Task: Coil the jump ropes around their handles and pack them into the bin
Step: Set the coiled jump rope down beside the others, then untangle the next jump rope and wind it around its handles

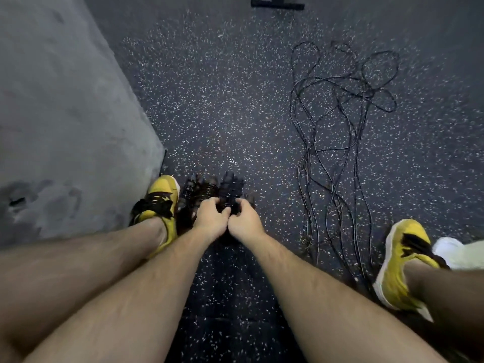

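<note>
L hand [210, 218] & R hand [245, 221] touch side by side, fingers of both curled round a dark, blurred coiled bundle [207, 191] on the floor [209, 100], just beside L shoe [159, 203]. To the right, well apart, loose ropes [337, 113] lie tangled, running down near R shoe [398, 260].

Forearms [309, 281] bare, fine hair visible. Left hand [210, 218], right hand [245, 221] bare. Lower legs [86, 252] bare down to ankle. Left shoe [163, 189]: yellow low-cut sneaker, black laces [154, 204], pale sole edge. Right shoe [392, 260]: matching yellow, black laces and black patch on top, white sole rim [381, 276].
</note>
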Motion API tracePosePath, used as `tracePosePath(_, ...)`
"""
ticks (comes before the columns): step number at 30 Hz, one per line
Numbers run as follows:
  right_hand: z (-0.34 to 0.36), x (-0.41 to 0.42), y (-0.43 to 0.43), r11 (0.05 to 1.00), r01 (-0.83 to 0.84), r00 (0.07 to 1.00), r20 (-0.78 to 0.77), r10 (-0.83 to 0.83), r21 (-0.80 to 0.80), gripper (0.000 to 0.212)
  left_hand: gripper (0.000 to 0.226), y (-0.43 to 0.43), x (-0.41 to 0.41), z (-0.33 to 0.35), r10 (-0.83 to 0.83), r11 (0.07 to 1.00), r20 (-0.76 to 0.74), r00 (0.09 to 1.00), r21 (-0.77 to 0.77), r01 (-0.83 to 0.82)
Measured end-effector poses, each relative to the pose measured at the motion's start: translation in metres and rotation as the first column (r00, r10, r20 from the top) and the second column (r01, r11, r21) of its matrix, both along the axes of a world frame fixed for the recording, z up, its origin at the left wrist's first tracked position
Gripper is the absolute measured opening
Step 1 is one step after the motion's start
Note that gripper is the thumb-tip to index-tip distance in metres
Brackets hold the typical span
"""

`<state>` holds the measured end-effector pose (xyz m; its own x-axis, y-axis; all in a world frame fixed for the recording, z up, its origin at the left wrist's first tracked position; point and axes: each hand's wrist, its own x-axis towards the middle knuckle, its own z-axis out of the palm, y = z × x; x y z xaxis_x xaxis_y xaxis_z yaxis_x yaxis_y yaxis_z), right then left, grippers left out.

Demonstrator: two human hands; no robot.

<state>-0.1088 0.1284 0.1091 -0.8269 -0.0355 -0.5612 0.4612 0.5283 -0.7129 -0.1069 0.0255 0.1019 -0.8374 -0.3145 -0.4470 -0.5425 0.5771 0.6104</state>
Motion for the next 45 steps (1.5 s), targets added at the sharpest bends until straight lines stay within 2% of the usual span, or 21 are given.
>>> tracePosePath(3,-0.012,0.0,0.002,0.997,-0.071,0.997,0.038,0.072,-0.016,0.055,0.049,0.001,-0.003,-0.012,-0.103,0.987,0.129,0.986,-0.109,0.117)
tracePosePath(5,-0.013,0.0,0.005,0.995,-0.098,0.995,0.023,0.098,-0.008,0.056,0.05,0.003,-0.001,-0.016,-0.11,0.979,0.145,0.983,-0.153,0.133)
tracePosePath(8,-0.011,0.001,0.014,0.992,-0.122,0.993,0.005,0.122,0.024,0.051,0.045,0.01,0.006,-0.014,-0.111,0.962,0.066,0.992,-0.243,0.124)
tracePosePath(11,-0.007,0.007,0.031,0.988,-0.133,0.99,-0.033,0.136,0.073,0.045,0.03,0.024,0.013,-0.007,-0.165,0.939,-0.072,0.984,-0.315,0.135)
tracePosePath(14,0.003,0.013,0.051,0.989,-0.1,0.986,-0.12,0.112,0.107,0.04,0.022,0.044,0.018,0.002,-0.247,0.944,-0.154,0.957,-0.26,0.202)
tracePosePath(20,0.033,0.02,0.092,0.989,-0.006,0.976,-0.216,0.037,0.146,0.036,0.02,0.08,0.017,0.025,-0.332,0.942,-0.208,0.92,-0.131,0.31)
tracePosePath(29,0.072,0.044,0.133,0.979,0.04,0.96,-0.279,0.018,0.198,0.03,0.022,0.122,0.03,0.064,-0.448,0.893,-0.28,0.849,-0.106,0.437)
tracePosePath(45,0.158,0.092,0.165,0.974,-0.007,0.933,-0.348,0.088,0.228,0.032,0.017,0.149,0.07,0.124,-0.446,0.884,-0.426,0.787,-0.07,0.463)
